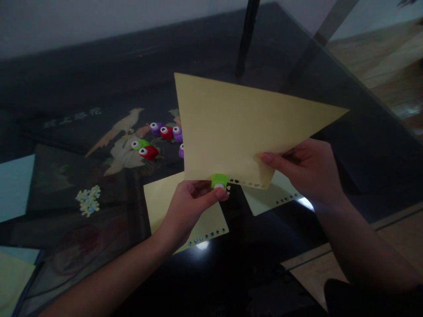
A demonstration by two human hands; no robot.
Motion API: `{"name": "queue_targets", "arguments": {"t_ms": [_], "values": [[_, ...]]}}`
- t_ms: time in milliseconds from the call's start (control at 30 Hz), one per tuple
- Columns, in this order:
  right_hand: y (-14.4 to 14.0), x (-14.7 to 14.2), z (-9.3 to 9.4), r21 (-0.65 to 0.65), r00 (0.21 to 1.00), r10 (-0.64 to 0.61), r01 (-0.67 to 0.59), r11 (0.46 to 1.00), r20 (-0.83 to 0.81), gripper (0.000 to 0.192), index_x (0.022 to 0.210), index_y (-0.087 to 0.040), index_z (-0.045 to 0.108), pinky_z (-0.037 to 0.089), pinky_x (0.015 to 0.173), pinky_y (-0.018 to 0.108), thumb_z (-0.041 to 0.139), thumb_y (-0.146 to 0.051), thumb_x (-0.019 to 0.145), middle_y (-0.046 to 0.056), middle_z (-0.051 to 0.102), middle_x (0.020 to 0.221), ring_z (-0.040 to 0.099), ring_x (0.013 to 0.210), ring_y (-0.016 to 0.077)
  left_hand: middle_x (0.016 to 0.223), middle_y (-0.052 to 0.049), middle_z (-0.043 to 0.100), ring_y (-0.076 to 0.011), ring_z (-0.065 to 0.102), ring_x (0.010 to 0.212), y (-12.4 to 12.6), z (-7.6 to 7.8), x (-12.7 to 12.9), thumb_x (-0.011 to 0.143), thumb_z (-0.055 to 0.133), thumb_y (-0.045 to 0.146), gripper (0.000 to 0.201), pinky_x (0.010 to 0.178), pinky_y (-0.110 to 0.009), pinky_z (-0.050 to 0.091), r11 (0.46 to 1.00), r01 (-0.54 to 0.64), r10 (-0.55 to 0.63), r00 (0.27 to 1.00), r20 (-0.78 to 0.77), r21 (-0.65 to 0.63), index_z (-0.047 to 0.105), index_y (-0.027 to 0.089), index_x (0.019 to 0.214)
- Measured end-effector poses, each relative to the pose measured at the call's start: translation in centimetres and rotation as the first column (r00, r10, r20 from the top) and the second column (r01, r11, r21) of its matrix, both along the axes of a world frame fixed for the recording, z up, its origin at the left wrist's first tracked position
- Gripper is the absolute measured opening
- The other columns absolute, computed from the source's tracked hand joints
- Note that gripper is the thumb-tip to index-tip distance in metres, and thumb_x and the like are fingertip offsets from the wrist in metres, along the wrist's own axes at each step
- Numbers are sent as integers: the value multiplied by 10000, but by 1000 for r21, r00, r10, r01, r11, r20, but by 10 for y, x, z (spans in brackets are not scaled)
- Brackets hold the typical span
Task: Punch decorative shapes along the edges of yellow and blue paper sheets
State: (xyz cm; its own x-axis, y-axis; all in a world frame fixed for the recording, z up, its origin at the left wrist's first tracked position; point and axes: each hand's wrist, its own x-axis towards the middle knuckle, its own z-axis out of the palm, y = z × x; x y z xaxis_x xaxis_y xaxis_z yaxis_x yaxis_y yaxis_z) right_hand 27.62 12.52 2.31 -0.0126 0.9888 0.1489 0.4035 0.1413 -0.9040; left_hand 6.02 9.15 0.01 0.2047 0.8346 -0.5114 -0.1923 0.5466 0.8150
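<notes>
Single head cam, looking forward and down, close over both hands; dark counter (99,70) runs beyond the fingers.

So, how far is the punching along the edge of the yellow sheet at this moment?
Done: a short row of punched shapes runs along the lower edge of the yellow sheet, near the right hand. In hand: the left hand holds the green punch on that edge. Left: the edge beyond the punch looks unpunched. Two sheets below already show rows.
</notes>
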Motion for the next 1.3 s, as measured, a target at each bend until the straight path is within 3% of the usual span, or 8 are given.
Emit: {"name": "queue_targets", "arguments": {"t_ms": [467,700,1300], "values": [[0,1,0,-4,1000,3,-3,1000,15,86,795,-283,722,597,597,324,741,-213,747,3,764,810,718,688,199,724,-2,726,-100,639,617,-2,3,5,603,825,211,212,626,-214,536,997,-76,74,995,60,27,709,162,773],[1,1,1,-15,999,3,-3,1000,44,77,779,-280,717,591,581,314,743,-219,741,-1,763,795,719,686,197,660,2,693,-84,585,558,-1,2,4,597,830,273,223,562,-202,489,998,-63,63,998,2,21,697,157,733],[1,1,0,-31,999,1,0,1000,32,50,782,-291,717,592,582,339,746,-267,749,-2,763,798,712,687,208,803,-34,751,-151,676,729,-3,3,3,640,800,298,203,749,-274,518,999,-16,17,999,-34,42,719,192,793]]}}
